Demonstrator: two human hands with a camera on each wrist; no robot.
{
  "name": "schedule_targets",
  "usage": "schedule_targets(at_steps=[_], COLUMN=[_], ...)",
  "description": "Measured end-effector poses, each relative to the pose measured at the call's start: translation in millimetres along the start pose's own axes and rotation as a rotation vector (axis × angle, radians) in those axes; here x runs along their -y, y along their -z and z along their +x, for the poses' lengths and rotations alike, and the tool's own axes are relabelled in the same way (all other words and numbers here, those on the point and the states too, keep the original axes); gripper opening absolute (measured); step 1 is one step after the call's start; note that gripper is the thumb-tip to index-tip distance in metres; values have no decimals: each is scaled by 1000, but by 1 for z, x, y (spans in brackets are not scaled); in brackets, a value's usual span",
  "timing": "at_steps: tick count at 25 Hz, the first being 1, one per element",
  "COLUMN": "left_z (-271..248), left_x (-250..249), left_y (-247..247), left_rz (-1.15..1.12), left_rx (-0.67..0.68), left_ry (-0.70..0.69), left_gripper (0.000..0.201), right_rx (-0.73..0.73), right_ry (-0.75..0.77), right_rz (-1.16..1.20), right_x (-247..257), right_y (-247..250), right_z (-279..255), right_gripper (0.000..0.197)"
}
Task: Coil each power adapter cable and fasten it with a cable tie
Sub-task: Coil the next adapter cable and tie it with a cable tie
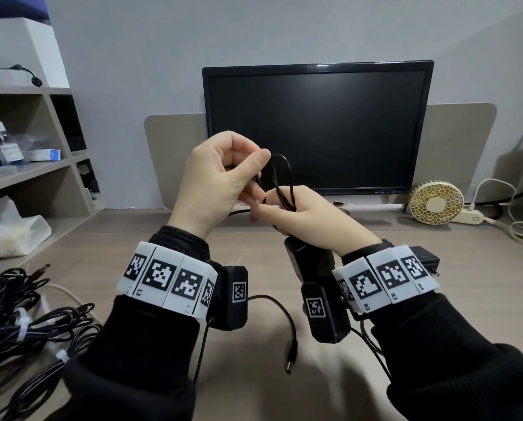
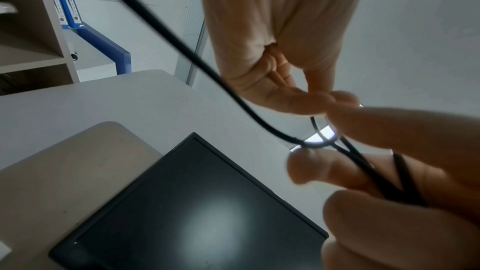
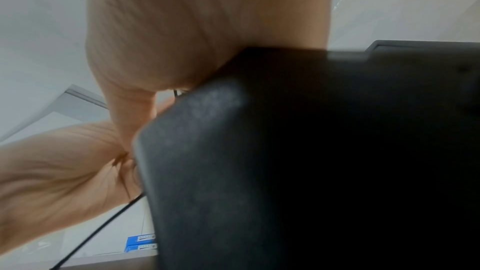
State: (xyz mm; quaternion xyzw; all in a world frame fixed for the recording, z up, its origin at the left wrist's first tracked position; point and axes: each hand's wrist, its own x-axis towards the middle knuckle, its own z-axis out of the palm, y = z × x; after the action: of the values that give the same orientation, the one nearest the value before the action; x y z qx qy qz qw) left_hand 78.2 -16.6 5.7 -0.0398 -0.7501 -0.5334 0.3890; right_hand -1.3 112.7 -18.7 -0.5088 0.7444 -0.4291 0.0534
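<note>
Both hands are raised in front of the monitor. My left hand [image 1: 252, 165] pinches a thin black adapter cable [image 1: 284, 177] between thumb and fingertips at the top of a small loop. My right hand [image 1: 274, 208] grips the gathered loops, and the black adapter brick [image 1: 302, 262] hangs under its palm. The cable's free end with its barrel plug [image 1: 290, 358] dangles over the table. In the left wrist view the left hand [image 2: 315, 108] pinches the cable [image 2: 182, 48] while the right fingers [image 2: 389, 174] clamp the crossing strands. The brick [image 3: 311, 161] fills most of the right wrist view.
Several coiled black cables with white ties [image 1: 20, 326] lie in a pile at the table's [image 1: 248, 253] front left. A dark monitor [image 1: 315, 129] stands behind the hands. A small fan [image 1: 436, 203], white cords and another black adapter [image 1: 427, 258] sit at the right; shelves [image 1: 26, 165] stand left.
</note>
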Motion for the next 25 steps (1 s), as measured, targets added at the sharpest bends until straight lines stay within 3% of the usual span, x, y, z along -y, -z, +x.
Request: schedule_targets(at_steps=[5,9,12,15,18,22,25], left_z=[-2,0,-2,-6,-6,-7,-7], left_x=[0,8,11,12,17,30,42], left_y=[-11,-7,-7,-10,-14,-12,-6], left_rz=[-34,121,209,254,267,344,380], left_rx=[57,20,177,296,396,576,619], left_ry=[-35,-115,6,26,72,253,383], left_gripper=[7,16,21,5,13,30,35], right_rx=[-43,-149,-245,-374,-472,-477,-420], right_ry=[-23,-59,-90,-143,-143,-132,-68], right_rz=[1,79,207,417,655,855,1072], right_x=[-4,-5,-5,-4,-6,-5,-4], right_y=[-1,2,13,25,34,40,43], right_z=[3,6,5,3,1,-3,-4], right_gripper=[37,42,42,38,37,38,41])
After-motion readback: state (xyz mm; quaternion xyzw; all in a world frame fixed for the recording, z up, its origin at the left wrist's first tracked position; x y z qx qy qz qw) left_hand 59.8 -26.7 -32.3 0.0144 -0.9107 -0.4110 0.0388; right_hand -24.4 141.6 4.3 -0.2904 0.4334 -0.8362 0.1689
